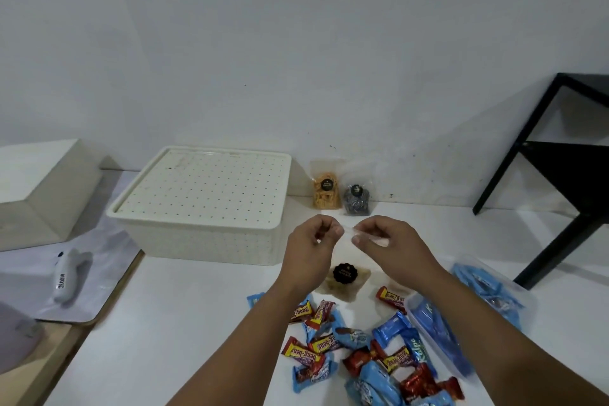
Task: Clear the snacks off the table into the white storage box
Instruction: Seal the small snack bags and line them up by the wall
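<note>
Both hands are raised above the table. The left hand (316, 241) and right hand (379, 237) each pinch a top corner of a clear snack pouch (346, 277), which hangs between them. The white storage box (204, 201), just beside them, is lidded. Wrapped candy bars (362, 349) lie scattered nearer.

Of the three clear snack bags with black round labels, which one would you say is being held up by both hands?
The pale brown one at the front: the left hand and right hand pinch its top edge. The orange and dark bags stand untouched by the wall.
</note>
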